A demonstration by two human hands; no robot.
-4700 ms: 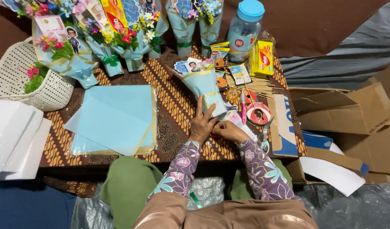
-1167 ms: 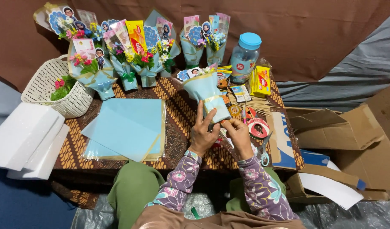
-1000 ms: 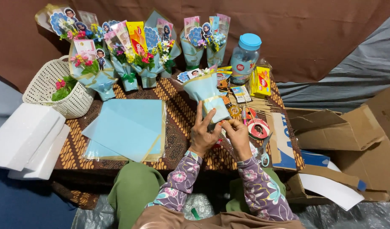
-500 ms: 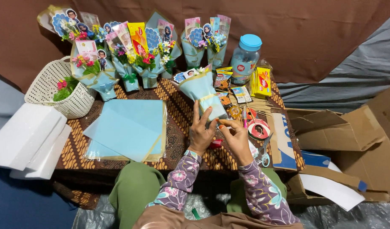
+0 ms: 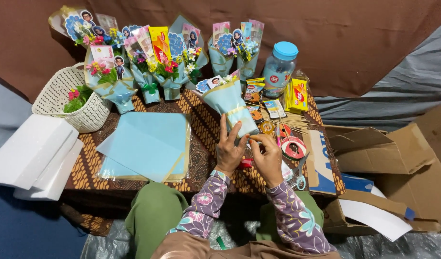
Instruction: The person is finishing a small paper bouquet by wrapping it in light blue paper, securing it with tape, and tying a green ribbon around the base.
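Left hand: my left hand (image 5: 228, 149) is pressing its fingers against the lower wrap of the pale blue bouquet (image 5: 228, 102), gripping the stem end.
Right hand: my right hand (image 5: 267, 157) is pinching something small at the bouquet's base, fingertips closed on it; I cannot tell whether it is tape or ribbon.
Bouquet: it is lying tilted near the front edge of the bench (image 5: 203, 139), right of centre, its open top pointing toward the back edge.
Progress: I am judging the wrap as already formed and banded with a cream strip; the fastening at the base looks to be what I am finishing.
Done pieces: finished bouquets (image 5: 153, 57) are standing in a row along the back edge.
Left to use: blue wrapping sheets (image 5: 148, 144) are lying stacked at the bench's left half, so more wrapping seems to remain.
Surface: the bench is wearing a brown patterned cloth; a red tape roll (image 5: 294, 147) is sitting near the right edge, a blue-lidded jar (image 5: 279, 69) at the back right corner, a white basket (image 5: 69, 98) at the left edge.
Room: a brown backdrop is hanging behind; cardboard boxes (image 5: 374, 153) are lying open to the right, white foam blocks (image 5: 33, 156) to the left.
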